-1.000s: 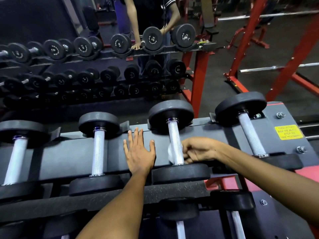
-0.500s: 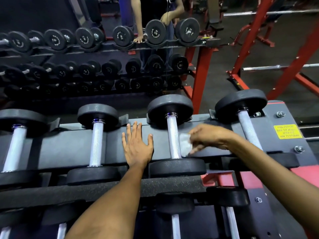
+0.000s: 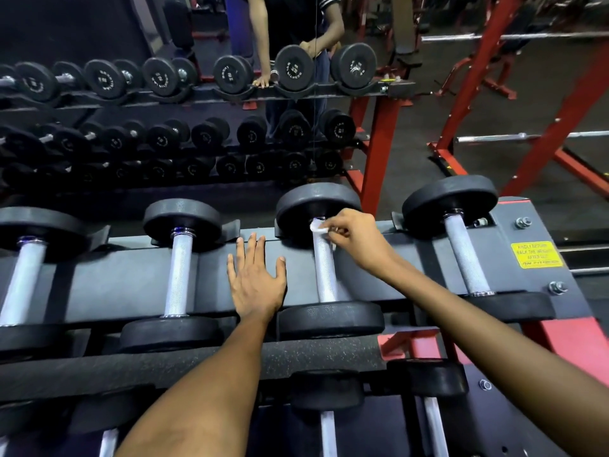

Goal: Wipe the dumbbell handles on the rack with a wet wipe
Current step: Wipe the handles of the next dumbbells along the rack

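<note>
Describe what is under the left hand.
The left hand lies flat, fingers straight, on the rack panel between two dumbbell handles. The panel beneath the palm is covered.

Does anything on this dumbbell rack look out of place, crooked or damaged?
Nothing stands out. The four dumbbells on the top shelf sit in their cradles. The right hand holds the wet wipe on one handle; the left hand rests flat on the shelf.

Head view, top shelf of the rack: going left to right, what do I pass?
Far-left dumbbell handle → second dumbbell handle → left hand flat on the rack rail → third dumbbell handle, where the right hand pinches the wet wipe at its far end → fourth dumbbell handle → yellow sticker.
</note>
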Motion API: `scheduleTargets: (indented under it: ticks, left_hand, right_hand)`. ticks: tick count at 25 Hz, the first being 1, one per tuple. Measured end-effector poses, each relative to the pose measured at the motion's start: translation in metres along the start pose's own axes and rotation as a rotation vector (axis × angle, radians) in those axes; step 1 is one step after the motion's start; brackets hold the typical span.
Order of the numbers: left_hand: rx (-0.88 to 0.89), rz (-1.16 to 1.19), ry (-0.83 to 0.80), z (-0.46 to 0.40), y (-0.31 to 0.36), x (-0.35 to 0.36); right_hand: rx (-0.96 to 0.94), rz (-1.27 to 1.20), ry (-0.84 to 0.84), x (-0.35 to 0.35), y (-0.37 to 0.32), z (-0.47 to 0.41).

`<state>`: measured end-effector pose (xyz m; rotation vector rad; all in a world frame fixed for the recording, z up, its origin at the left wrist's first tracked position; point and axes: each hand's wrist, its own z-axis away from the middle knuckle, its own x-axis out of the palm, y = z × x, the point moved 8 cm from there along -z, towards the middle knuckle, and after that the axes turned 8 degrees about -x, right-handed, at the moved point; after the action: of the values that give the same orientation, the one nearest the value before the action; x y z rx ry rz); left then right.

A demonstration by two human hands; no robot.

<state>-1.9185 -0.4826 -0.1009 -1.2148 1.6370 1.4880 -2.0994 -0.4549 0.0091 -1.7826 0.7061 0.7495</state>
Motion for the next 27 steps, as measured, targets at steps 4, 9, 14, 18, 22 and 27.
scheduleTargets:
  ticks: [4, 9, 14, 18, 22, 27]
  left_hand:
    - [0.007, -0.008, -0.002, 0.001, 0.0, 0.0]
    - [0.003, -0.006, 0.007, 0.0, 0.001, 0.0]
    - [-0.001, -0.001, 0.011, 0.0, 0.002, -0.002]
    - [-0.004, -0.016, 0.006, 0.0, 0.0, 0.0]
    - [0.002, -0.02, 0.008, 0.001, 0.001, -0.001]
    - [0.0, -0.017, 0.008, -0.001, 0.002, -0.002]
  right_hand:
    - [-0.088, -0.052, -0.44, 0.026, -0.006, 0.039]
    - [-0.048, 0.021, 0.037, -0.004, 0.004, -0.002]
    - [0.073, -0.053, -0.11, 0.01, 0.017, 0.036]
    - [-0.418, 0.262, 0.149, -0.01, -0.033, 0.008]
    - [-0.938, 0.582, -0.163, 0.018, -0.019, -0.001]
    - [-0.825, 0.579, -0.078, 0.023, -0.007, -0.001]
